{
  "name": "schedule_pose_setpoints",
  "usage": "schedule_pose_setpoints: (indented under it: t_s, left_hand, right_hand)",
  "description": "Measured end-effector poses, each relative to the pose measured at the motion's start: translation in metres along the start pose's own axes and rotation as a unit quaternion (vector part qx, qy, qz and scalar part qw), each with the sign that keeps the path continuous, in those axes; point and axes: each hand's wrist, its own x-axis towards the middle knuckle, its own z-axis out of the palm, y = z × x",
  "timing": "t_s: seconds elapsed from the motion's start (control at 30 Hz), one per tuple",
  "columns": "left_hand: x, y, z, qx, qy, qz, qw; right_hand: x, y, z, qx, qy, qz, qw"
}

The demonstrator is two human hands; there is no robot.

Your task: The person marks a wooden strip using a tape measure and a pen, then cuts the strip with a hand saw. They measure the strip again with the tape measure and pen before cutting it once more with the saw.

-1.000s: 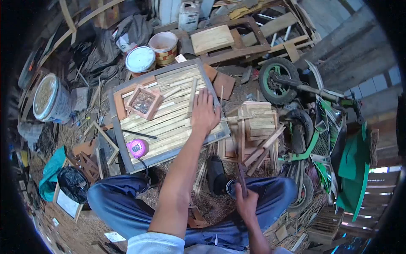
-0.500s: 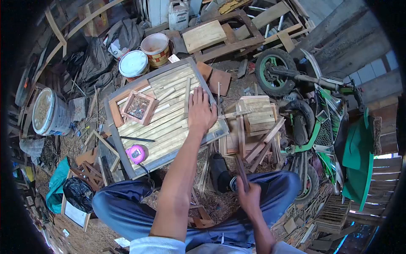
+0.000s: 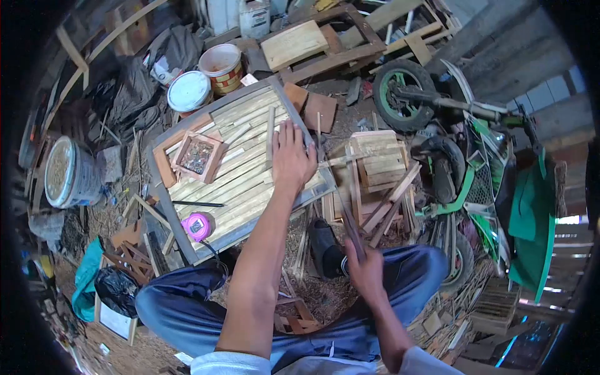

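My left hand (image 3: 292, 161) lies flat, fingers stretched out, on a slatted wooden panel (image 3: 240, 212) with a grey frame. A thin wood strip (image 3: 350, 159) runs out from under this palm to the right. Another short strip (image 3: 270, 137) lies beside the fingertips. My right hand (image 3: 365, 272), above my knee, is closed around a long, dark, narrow tool (image 3: 354, 234); its far end is blurred, and its exact kind cannot be made out. On the panel sit a square wooden tray (image 3: 215, 164) of small metal bits, a black pencil (image 3: 199, 204) and a pink tape measure (image 3: 197, 226).
Right of the panel stands a small wooden structure (image 3: 381, 169) with loose sticks leaning on it. A green motorbike (image 3: 459, 187) is farther right. Buckets (image 3: 189, 91) stand behind the panel, and a white bucket (image 3: 74, 172) is at the left. Wood scraps cover the floor.
The tool in my right hand has swung so that more of its length points up toward the strip. My left hand stays on the panel. The whole view has shifted slightly.
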Motion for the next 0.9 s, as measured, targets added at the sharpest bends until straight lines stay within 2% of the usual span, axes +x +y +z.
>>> schedule_pose_setpoints:
  t_s: [0.07,0.17,0.3,0.37,0.47,0.5,0.53,0.63,0.73,0.77,0.9]
  left_hand:
    - [-0.003,-0.002,0.007,-0.005,0.030,0.006,1.000]
    - [-0.007,-0.006,0.009,0.010,0.050,0.014,0.999]
    - [-0.003,-0.001,0.004,0.011,0.035,0.012,0.999]
    - [-0.001,-0.001,0.003,0.016,0.027,0.010,0.999]
    - [-0.005,0.002,0.004,0.020,0.017,0.013,1.000]
    - [-0.004,0.002,0.004,0.016,0.020,0.012,1.000]
    - [-0.001,0.000,0.003,0.013,0.027,0.009,1.000]
    - [-0.002,0.000,0.002,0.000,0.011,0.002,1.000]
    - [-0.005,-0.002,0.003,0.016,0.012,0.004,1.000]
    - [-0.005,-0.003,0.006,0.017,0.016,0.006,1.000]
    - [0.001,-0.002,0.001,0.004,0.011,0.005,1.000]
  right_hand:
    - [-0.047,0.022,-0.019,0.061,-0.035,0.112,0.991]
    - [-0.051,0.015,-0.021,0.056,-0.037,0.103,0.992]
    - [0.049,0.003,0.037,0.073,0.017,0.019,0.997]
    - [0.082,-0.028,0.041,0.075,0.033,-0.053,0.995]
    - [0.065,-0.030,0.018,0.046,-0.001,-0.005,0.999]
    - [0.045,-0.009,0.017,0.102,0.002,0.001,0.995]
    - [0.020,0.013,0.010,0.067,0.005,-0.011,0.998]
    - [-0.049,0.022,-0.024,0.064,-0.028,0.094,0.993]
    - [-0.040,0.014,-0.020,0.032,-0.042,0.091,0.994]
    - [-0.017,0.006,-0.006,0.082,-0.014,0.048,0.995]
    - [0.087,-0.012,0.044,0.065,0.029,-0.064,0.995]
